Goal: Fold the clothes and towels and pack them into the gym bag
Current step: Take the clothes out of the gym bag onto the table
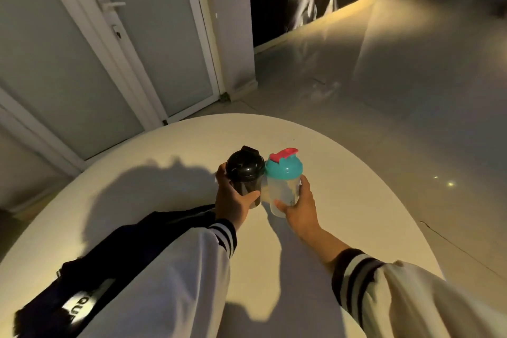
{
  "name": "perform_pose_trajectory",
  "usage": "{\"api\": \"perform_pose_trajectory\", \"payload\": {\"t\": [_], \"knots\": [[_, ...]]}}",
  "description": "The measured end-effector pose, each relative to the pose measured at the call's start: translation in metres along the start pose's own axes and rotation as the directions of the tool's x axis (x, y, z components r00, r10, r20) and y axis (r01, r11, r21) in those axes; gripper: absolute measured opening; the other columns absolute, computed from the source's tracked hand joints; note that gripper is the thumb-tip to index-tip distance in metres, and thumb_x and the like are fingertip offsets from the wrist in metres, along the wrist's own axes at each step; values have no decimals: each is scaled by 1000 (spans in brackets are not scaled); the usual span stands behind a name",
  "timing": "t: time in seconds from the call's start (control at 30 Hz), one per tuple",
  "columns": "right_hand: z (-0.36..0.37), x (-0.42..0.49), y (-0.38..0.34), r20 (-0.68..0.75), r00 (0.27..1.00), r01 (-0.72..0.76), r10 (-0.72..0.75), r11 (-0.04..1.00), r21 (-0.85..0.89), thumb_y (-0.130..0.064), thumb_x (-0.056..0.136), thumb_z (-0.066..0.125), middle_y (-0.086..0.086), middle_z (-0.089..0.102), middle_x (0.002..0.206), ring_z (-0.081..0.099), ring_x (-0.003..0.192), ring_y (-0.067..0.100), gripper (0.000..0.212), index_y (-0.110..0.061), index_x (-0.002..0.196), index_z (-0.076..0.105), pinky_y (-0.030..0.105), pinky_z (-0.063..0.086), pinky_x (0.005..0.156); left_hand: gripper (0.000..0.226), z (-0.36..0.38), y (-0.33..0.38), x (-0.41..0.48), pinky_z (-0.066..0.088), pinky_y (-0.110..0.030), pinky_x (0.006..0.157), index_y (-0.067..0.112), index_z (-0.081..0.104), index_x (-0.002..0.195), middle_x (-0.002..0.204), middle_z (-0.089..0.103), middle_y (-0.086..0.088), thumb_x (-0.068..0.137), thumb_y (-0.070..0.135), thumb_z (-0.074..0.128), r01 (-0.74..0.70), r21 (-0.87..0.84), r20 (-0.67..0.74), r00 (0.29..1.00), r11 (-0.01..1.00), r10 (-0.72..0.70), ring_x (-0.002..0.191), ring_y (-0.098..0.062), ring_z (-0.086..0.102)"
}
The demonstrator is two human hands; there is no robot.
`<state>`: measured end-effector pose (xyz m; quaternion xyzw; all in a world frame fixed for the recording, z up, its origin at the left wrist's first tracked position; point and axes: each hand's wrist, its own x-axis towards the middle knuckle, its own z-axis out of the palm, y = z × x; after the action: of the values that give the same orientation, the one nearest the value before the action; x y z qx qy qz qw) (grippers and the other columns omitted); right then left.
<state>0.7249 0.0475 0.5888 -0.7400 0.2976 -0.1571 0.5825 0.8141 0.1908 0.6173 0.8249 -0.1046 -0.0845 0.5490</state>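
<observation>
Lying slumped on the smooth, round white bench (343, 173), under the left sleeve, the dark gym bag (115, 263) looked soft and creased, with a pale lettered patch. The left hand (233, 200) gripped a glossy black shaker bottle (245, 166). The right hand (300, 208) curled round a cloudy plastic bottle (282, 186) with a teal lid. The bottles touched.

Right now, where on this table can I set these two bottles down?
Bare tabletop lies beyond the black bottle and teal-lidded bottle, toward the far rim, and right of the right hand. The near left is crowded by the dark bag.
</observation>
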Motion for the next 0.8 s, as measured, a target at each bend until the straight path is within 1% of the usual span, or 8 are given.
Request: {"api": "perform_pose_trajectory", "payload": {"t": [0.13, 0.23, 0.4, 0.53, 0.6, 0.67, 0.73, 0.8], "knots": [[22, 30, 15, -18, 999, -33, 34, 999, 39, -3, 81, 78, -8, 48, 134, 50, 122, 15, 88, -23, 151, 28, 33, 47, 101, 106, 18, -32, 27, 47, -44, 107, 27, 27, 148, 132, 54, 10, 65, -10, 83, 39, -139, -10, 999, 989, -41, 123, -15, 56], [31, 48, 17, -41, 999, -17, 17, 1000, 0, -3, 83, 77, -12, 44, 135, 45, 122, 8, 89, -21, 152, 24, 19, 41, 97, 107, 25, -40, 39, 46, -45, 109, 30, 25, 148, 129, 44, 26, 67, -16, 79, 40, -218, -10, 999, 975, -43, 126, -11, 52], [37, 60, 22, -57, 998, 18, -26, 988, -151, -12, 82, 78, 1, 50, 132, 55, 115, 18, 87, -20, 150, 26, 46, 50, 101, 103, 26, -39, 47, 44, -43, 111, 26, 20, 153, 122, 26, 44, 76, -8, 79, -1, -178, -27, 1000, 984, -3, 133, -15, 48], [39, 64, 12, -83, 993, 70, -80, 990, -123, -55, 74, 65, 2, 46, 139, 53, 119, 22, 79, -29, 144, 40, 40, 59, 76, 105, 25, -29, 45, 37, -29, 112, 24, 15, 156, 132, 31, 28, 77, -6, 78, 48, -144, -40, 998, 988, -55, 135, -13, 42], [35, 59, 8, -51, 998, -28, 23, 995, -99, -42, 82, 73, 1, 50, 135, 55, 122, 26, 72, -26, 144, 41, 46, 58, 87, 109, 25, -26, 39, 34, -23, 112, 28, 13, 156, 149, 26, 11, 76, -4, 80, 56, -156, -61, 996, 986, -67, 134, -5, 37], [29, 52, 15, -28, 996, -82, 79, 987, -138, -15, 85, 77, 1, 52, 132, 55, 123, 26, 78, -22, 148, 32, 45, 50, 102, 106, 24, -24, 33, 39, -39, 115, 36, 17, 152, 154, 28, -2, 76, 1, 82, 8, -172, -125, 992, 985, -29, 137, -9, 39], [20, 34, 18, 7, 988, -155, 157, 981, -116, -9, 86, 76, 7, 48, 142, 51, 129, 26, 83, -21, 151, 26, 43, 45, 107, 82, 24, -22, 22, 51, -43, 102, 28, 35, 146, 138, 49, -5, 78, 14, 78, -30, -170, -168, 986, 985, 1, 123, -18, 53], [7, 11, 16, 7, 981, -190, 192, 976, -108, -13, 89, 73, 9, 43, 149, 46, 134, 27, 78, -20, 151, 28, 41, 42, 110, 58, 27, -9, 0, 56, -32, 88, 18, 50, 134, 123, 59, -9, 80, 26, 69, -26, -196, -162, 987, 980, -6, 106, -20, 62]]}}
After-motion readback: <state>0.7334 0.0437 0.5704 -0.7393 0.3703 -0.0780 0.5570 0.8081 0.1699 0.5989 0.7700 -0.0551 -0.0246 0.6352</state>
